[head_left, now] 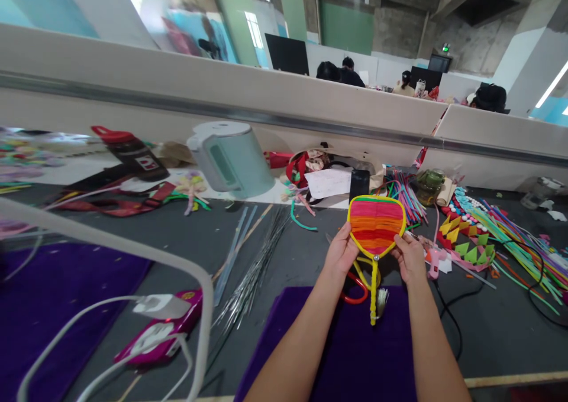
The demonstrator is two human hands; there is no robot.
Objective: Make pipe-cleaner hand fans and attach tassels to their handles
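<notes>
A left hand (341, 254) and right hand (410, 259) grip opposite sides of a striped fan (377, 227) over the worktop (306, 254), fingers closed on its yellow rim, where light, matched pressure should best keep the coloured bands flat.

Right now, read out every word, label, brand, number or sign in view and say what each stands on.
No text can be read.
Pale mark on the red-lidded bottle: too blurred.
Faint marks on the white paper: too faint.
Green lit sign high in the background: too small.
</notes>
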